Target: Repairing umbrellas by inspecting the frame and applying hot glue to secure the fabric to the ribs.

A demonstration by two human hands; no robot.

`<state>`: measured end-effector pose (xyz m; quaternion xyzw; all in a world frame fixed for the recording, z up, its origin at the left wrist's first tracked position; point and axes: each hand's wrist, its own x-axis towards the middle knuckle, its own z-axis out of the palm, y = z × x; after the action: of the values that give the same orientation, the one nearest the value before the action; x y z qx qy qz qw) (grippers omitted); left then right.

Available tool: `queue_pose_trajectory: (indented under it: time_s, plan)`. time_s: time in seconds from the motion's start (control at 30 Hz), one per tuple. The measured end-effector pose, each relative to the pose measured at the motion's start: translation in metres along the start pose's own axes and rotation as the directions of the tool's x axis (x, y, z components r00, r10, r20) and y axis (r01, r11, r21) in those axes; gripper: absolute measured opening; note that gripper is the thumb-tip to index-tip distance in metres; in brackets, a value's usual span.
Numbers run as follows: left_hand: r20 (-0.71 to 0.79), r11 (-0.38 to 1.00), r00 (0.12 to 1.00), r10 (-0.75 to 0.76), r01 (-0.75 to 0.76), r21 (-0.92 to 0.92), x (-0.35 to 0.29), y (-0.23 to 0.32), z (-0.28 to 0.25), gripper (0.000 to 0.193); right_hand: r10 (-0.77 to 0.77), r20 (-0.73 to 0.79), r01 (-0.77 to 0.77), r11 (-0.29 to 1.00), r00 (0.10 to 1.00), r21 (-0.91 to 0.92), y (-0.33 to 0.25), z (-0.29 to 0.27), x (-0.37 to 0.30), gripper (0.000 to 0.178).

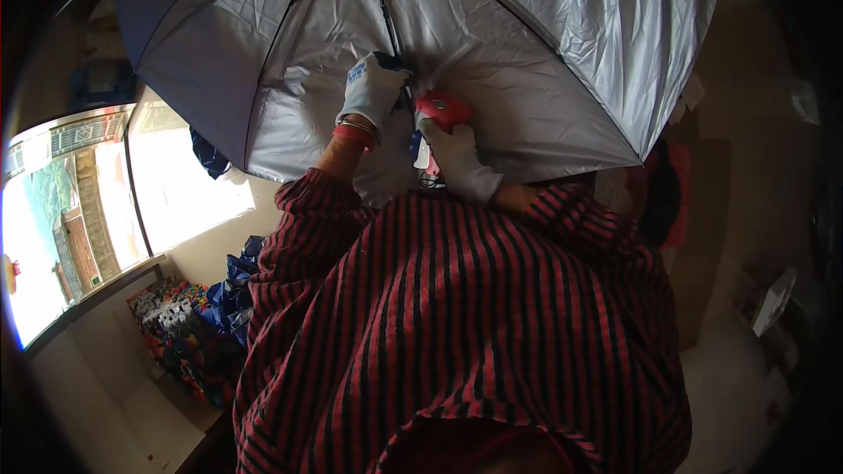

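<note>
An opened umbrella (pixel 500 26), its silver-grey lining facing me, spreads across the upper part of the view. Dark ribs run over the lining. My left hand (pixel 373 90), in a white glove with dark fingertips, is closed at a dark rib (pixel 386 13) near the middle of the fabric. My right hand (pixel 458 160), also gloved, wraps round a rounded red hand-held tool (pixel 445 110) just right of the left hand. The tool's exact kind is not clear. Below it, between my wrists, is a small white, blue and pink item (pixel 424 158), partly hidden.
A bright window (pixel 75 210) is at the left. Below it lie a pile of multicoloured patterned fabric (pixel 180 333) and dark blue folded fabric (pixel 233 289). Right of the umbrella are a brown panel (pixel 707 237) and a pale box-like object (pixel 774 301).
</note>
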<state>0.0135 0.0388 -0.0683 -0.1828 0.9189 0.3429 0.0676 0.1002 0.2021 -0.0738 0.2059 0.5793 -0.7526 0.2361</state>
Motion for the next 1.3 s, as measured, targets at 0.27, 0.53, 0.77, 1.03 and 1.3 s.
queue_pose_trajectory:
  time_s: [0.27,0.53,0.77,1.03,1.3]
  plan:
    - [0.061,0.984,0.998,0.021,-0.031,0.173,0.008,0.004,0.001,0.041,0.001,-0.013,-0.002,0.991,1.0,-0.133,0.003,0.004,-0.008,0.024]
    - [0.134,0.977,0.989,-0.058,0.029,0.209,0.028,-0.003,0.008,0.045,0.045,0.042,-0.046,0.999,0.998,0.021,-0.003,-0.003,-0.007,0.022]
    - [0.366,0.988,0.93,0.017,-0.071,0.135,0.039,0.002,-0.003,0.025,0.193,0.236,-0.252,0.935,0.952,0.25,0.003,-0.021,0.009,0.024]
    - [0.541,0.778,0.802,0.254,-0.502,0.378,0.059,-0.025,0.001,0.025,0.171,0.392,-0.282,0.928,0.904,0.245,0.002,-0.024,0.015,0.038]
    - [0.53,0.975,0.846,-0.05,-0.073,0.208,0.038,0.027,-0.011,0.02,0.317,0.209,-0.336,0.94,0.925,0.063,-0.007,-0.034,0.031,0.028]
